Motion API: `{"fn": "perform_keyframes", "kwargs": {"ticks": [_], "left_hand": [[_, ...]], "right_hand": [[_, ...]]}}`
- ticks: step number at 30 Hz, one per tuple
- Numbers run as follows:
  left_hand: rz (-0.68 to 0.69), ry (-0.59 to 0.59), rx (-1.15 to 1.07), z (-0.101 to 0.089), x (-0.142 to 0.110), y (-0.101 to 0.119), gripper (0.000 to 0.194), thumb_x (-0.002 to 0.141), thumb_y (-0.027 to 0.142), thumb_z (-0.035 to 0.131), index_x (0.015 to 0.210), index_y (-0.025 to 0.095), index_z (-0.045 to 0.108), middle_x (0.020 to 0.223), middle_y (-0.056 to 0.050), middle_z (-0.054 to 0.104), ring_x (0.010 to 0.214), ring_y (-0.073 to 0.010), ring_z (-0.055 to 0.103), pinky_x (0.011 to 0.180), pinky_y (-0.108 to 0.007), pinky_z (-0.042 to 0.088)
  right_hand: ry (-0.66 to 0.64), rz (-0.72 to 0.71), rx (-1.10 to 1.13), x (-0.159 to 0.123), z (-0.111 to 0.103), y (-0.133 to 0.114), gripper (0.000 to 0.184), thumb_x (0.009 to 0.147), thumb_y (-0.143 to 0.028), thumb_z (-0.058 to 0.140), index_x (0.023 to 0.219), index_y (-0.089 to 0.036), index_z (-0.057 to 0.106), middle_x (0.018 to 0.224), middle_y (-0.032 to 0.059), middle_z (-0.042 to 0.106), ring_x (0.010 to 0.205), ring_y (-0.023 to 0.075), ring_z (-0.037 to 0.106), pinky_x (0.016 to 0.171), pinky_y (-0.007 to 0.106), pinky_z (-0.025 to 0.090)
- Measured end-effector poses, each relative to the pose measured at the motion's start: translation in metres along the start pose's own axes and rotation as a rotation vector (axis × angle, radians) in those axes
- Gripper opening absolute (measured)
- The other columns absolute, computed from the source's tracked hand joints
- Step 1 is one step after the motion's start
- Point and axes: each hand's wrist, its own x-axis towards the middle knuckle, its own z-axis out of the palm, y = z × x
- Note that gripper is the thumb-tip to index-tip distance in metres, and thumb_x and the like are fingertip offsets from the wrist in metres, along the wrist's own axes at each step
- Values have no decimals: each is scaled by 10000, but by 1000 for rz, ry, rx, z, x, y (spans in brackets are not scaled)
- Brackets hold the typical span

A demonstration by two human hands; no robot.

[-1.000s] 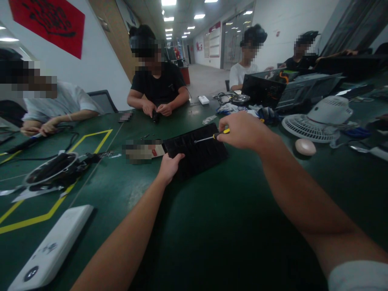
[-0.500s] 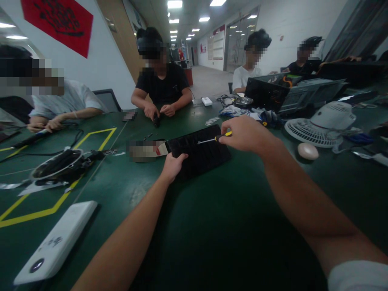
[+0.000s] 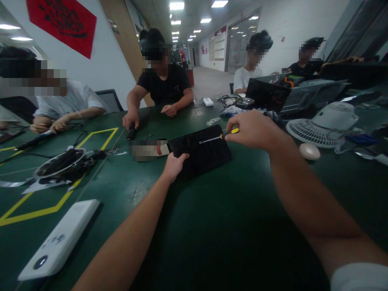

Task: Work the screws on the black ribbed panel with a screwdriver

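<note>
A flat black rectangular panel [image 3: 209, 155] lies on the green table, slightly slanted. My left hand [image 3: 175, 165] grips its left edge, with the thumb on top and the fingers hidden at the side. In my right hand [image 3: 250, 127] is a screwdriver [image 3: 212, 140] with a yellow-and-black handle and a thin metal shaft. The shaft points left, and its tip lies over the middle of the panel; whether it touches the surface I cannot tell. A beige-and-red box [image 3: 162, 148], partly blurred out, lies just left of the panel.
A white phone-like device [image 3: 60, 238] lies front left, near a coiled black cable [image 3: 60, 163]. At right are a white fan [image 3: 321, 123] and a pale rounded object [image 3: 309, 151]. Opposite, a person's hand [image 3: 131, 121] holds a dark object. Metal casings [image 3: 312, 95] stand back right.
My right hand has shifted slightly right with the screwdriver. My left hand stays on the panel. The person opposite has moved the dark object toward the left of the view.
</note>
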Motion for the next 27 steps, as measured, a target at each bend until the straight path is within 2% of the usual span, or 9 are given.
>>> {"fn": "perform_keyframes", "kwargs": {"ticks": [8, 27], "left_hand": [[9, 4, 10, -2, 0, -2, 427, 602, 419, 903, 925, 167, 784, 884, -72, 811, 849, -289, 769, 874, -430, 625], [22, 2, 10, -1, 2, -2, 398, 601, 416, 894, 896, 174, 777, 857, -65, 802, 835, -286, 760, 848, -419, 620]], "right_hand": [[17, -6, 5, 1, 3, -5, 258, 907, -413, 772, 1080, -264, 891, 1103, 113, 851, 1060, 350, 757, 823, 431, 540], [15, 15, 0, -2, 2, -12, 217, 920, -388, 779, 1070, -280, 893, 1106, 108, 854, 1069, 355, 761, 820, 433, 545]]}}
